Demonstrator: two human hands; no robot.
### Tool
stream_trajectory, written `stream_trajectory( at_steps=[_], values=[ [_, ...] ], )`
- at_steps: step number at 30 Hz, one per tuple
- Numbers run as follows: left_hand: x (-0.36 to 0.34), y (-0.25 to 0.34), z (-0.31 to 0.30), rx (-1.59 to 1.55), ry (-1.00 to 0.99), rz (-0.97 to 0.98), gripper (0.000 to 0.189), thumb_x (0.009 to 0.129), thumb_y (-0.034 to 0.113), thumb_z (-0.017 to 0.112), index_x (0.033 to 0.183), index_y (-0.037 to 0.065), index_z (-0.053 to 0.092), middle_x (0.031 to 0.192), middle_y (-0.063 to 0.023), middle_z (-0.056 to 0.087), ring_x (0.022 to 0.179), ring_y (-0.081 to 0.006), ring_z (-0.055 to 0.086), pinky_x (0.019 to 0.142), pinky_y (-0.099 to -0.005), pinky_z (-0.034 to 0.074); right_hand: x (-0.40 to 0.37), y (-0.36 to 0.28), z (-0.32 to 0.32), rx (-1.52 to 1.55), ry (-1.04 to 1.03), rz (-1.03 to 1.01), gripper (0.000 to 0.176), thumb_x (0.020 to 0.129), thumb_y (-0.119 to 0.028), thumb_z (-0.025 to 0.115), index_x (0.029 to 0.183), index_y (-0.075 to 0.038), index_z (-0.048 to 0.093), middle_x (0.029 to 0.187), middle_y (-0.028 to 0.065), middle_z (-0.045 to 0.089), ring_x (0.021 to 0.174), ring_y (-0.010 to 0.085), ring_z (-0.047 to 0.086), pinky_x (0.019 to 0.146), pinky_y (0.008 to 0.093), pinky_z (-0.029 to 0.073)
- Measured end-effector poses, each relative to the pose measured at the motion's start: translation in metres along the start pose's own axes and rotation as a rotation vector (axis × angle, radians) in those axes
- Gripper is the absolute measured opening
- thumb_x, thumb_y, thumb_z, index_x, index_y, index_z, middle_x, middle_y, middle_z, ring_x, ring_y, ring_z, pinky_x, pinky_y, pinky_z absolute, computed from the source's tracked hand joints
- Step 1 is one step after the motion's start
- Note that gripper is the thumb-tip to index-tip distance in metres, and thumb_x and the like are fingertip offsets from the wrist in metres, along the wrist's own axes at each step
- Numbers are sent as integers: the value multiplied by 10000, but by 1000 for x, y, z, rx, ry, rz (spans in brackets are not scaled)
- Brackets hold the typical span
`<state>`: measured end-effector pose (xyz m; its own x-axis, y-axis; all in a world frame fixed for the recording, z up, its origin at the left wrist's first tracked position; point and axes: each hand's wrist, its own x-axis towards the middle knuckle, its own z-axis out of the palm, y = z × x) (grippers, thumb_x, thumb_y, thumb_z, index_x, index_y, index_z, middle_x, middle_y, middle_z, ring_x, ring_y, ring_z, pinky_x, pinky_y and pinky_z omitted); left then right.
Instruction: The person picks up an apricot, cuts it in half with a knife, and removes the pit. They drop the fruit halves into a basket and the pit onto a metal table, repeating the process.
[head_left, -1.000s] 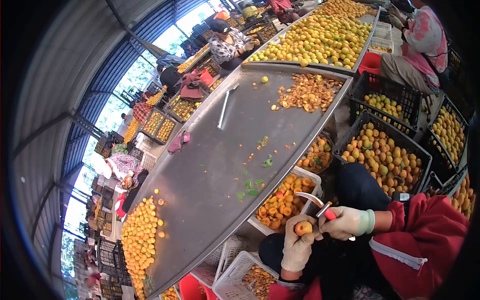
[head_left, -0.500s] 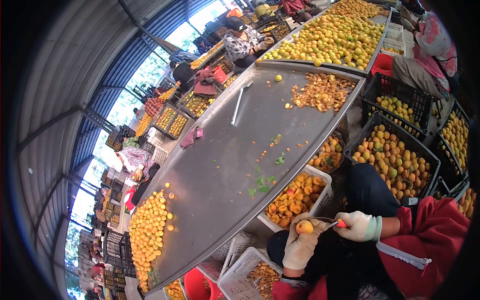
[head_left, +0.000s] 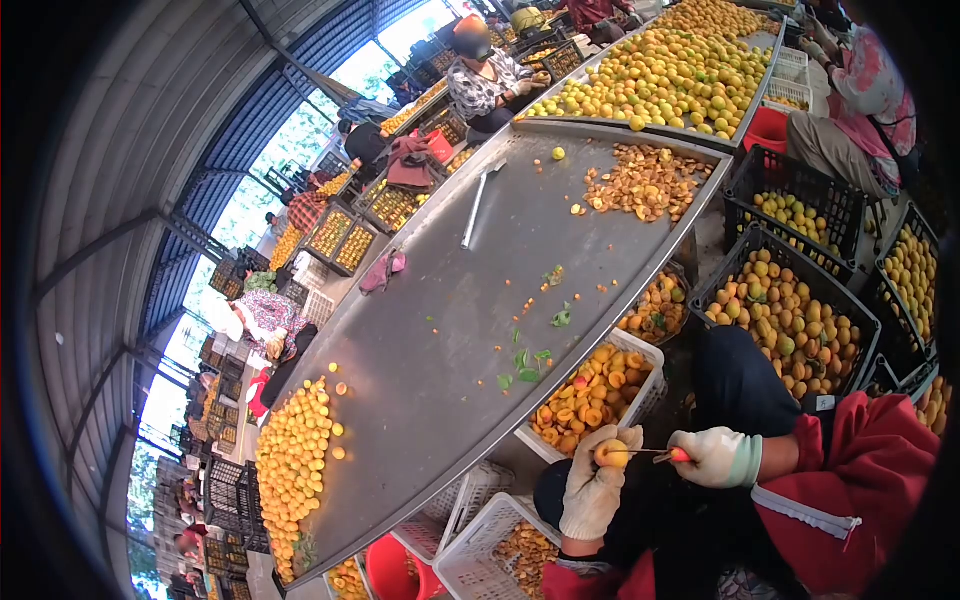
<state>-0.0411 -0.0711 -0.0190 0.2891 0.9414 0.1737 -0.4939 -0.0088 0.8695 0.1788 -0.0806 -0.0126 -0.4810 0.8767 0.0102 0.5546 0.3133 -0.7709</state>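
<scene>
My left hand [head_left: 592, 490], in a pale work glove, is closed around a yellow-orange apricot [head_left: 611, 454]. In my right hand [head_left: 718, 457], also gloved, is a small red-handled tool [head_left: 680, 455] with a thin metal end. That thin end reaches across to the apricot's right side. Just beyond my left hand stands a white crate of halved apricots [head_left: 590, 396]. Below and left of it, another white crate [head_left: 470, 563] holds smaller orange-brown pieces.
A metal table [head_left: 430, 370] slopes past on the left, bearing whole apricots [head_left: 292, 450], cut pieces [head_left: 645, 183], leaves and a metal bar [head_left: 480, 210]. Black crates of apricots [head_left: 785, 320] stand at my right. A red bucket [head_left: 392, 570] sits under the table's near edge. Other people sit around.
My left hand has tilted and shifted slightly left with the apricot. The tool's thin end now lies level between the hands. The person across the table has raised their head.
</scene>
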Motion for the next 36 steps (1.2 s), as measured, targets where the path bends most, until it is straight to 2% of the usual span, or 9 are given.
stream_trajectory(
  at_steps=[7,14,18,21,24,26,28,32,36],
  values=[
    [-1,10,1,115,25,-35,577,899,345,653,1322,15,442,1256,-143,574,1239,-300,522,1119,-446,356,1,-5,3,-78,-88,25,203,866,-175,597,981,-48,489,610,152,572,570,359,607,511,449,472],
    [10,-29,31,-698,101,-24,591,892,388,650,1349,68,455,1360,-91,533,1311,-300,449,1142,-487,291,0,5,31,-15,117,34,209,860,-160,596,979,-39,474,594,161,564,558,374,601,506,468,468],
    [6,-29,-1,-441,85,-136,540,919,307,649,1355,45,467,1232,-113,579,1174,-258,545,1071,-464,393,1,2,10,-132,28,112,220,863,-184,591,982,-38,477,597,160,571,567,382,606,510,477,472],
    [6,14,-2,254,103,-209,441,945,170,612,1325,-3,467,1186,-151,604,1021,-208,619,945,-322,488,6,-5,-10,-226,-86,122,216,866,-190,589,978,-41,479,602,160,577,568,388,605,512,479,474],
    [10,29,-2,684,27,-101,468,936,240,636,1298,-11,477,1154,-153,627,1033,-228,616,934,-325,492,10,-8,-8,-236,-36,78,213,865,-187,590,975,-41,481,602,159,578,566,389,604,514,484,476],
    [9,16,2,667,53,-79,513,918,315,656,1286,-2,492,1154,-152,641,1077,-276,609,979,-370,468,9,-1,4,-164,-2,52,213,864,-183,588,979,-41,479,607,164,579,577,390,608,522,484,479],
    [8,-5,18,-264,128,-79,558,891,359,671,1281,-2,504,1128,-125,649,1096,-311,602,1018,-438,429,5,2,22,-35,62,66,217,864,-172,581,996,-40,471,624,182,586,610,396,619,546,484,486],
    [11,-28,35,-609,175,-141,659,874,484,632,1312,12,489,1203,-88,609,1233,-295,490,1112,-450,300,6,12,33,1,131,64,225,866,-166,574,1005,-28,463,634,192,590,619,400,619,556,483,488],
    [12,-32,5,-566,148,-245,622,893,388,653,1337,-3,461,1163,-105,597,1100,-256,550,1050,-410,376,8,12,17,-115,23,138,209,868,-164,564,988,-18,472,634,188,594,608,394,620,556,475,493]
  ],
)
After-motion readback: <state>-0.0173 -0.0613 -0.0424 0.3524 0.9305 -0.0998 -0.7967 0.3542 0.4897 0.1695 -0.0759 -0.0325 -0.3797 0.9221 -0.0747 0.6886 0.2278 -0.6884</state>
